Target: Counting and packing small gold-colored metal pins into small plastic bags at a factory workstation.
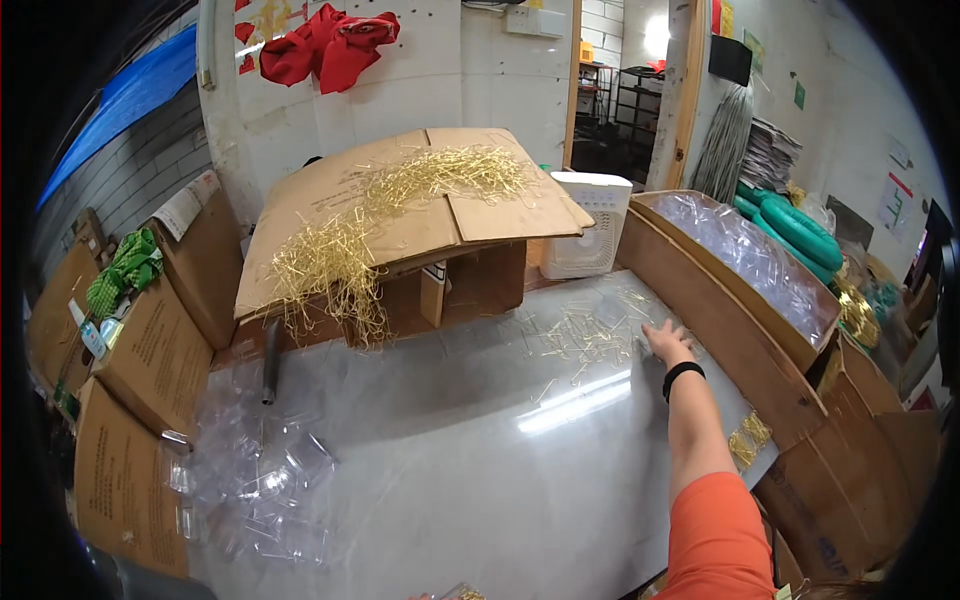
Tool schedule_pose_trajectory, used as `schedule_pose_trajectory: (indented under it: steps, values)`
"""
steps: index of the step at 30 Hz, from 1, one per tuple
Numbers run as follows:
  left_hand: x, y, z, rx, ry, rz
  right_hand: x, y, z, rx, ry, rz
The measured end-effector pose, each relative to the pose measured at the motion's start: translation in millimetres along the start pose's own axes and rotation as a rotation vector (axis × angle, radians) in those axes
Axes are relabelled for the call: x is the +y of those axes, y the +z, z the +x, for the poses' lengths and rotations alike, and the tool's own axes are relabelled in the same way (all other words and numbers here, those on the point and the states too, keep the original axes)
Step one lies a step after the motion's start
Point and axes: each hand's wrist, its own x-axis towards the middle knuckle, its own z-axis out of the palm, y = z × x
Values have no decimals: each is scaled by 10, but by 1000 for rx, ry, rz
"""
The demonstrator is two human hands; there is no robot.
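My right hand (667, 342) reaches over the far right of the grey table, fingers apart, beside a scatter of thin gold wire hooks (585, 335). Nothing shows in its grip. At the lower edge only a sliver of my left hand (420, 597) is visible, at a small clear plastic box (463, 592) with gold pieces inside; most of both is cut off. Along the right table edge lies a flat clear pack of gold hooks (749, 440). Several clear plastic boxes (265, 475) form a loose pile on the left.
A cardboard platform (420, 225) at the back carries heaps of gold hooks (330, 270). Under its left corner is a dark rod (270, 360). An open carton (720, 300) of clear plastic pieces borders the right side, near a white fan-like unit (590, 225). Cartons (150, 370) line the left.
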Motion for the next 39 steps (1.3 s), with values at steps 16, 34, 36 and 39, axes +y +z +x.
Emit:
schedule_pose_trajectory:
  steps: [16,34,36,39]
  values:
    - [124,-181,148,-1,-160,-49,-353,493,-1690,66,-1043,-23]
    - [244,-259,206,-154,-360,-123,-1292,893,-72,-163,-956,-290]
    - [208,-190,179,-134,-290,-82,-1261,858,-590,-154,-1019,-308]
    - [180,-94,137,-110,-196,14,-1117,944,-1093,-189,-1174,-309]
